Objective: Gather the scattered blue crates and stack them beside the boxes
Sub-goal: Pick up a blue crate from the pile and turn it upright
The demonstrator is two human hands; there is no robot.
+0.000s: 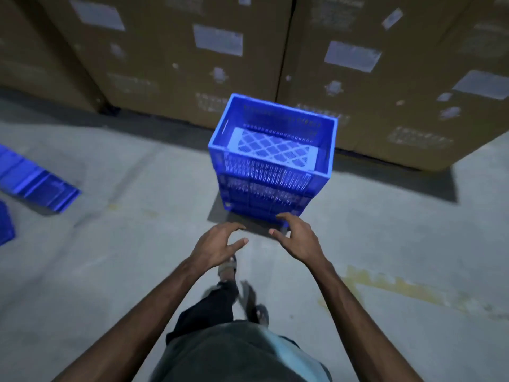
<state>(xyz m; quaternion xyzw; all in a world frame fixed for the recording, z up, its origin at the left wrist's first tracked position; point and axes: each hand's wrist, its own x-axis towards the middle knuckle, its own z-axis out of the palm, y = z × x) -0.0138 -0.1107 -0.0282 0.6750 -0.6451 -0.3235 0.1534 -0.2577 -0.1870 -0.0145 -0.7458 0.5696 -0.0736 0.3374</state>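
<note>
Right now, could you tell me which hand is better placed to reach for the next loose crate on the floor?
Probably the left hand: the loose blue crates lie on the floor on its side, while the right hand hovers near the stack. Both hold nothing.

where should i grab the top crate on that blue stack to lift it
Probably by its two short end walls, one hand each, coming in from left and right. The top crate sits upright and open, and a handle slot shows just under the rim of its left end; the right end likely has one too.
</note>
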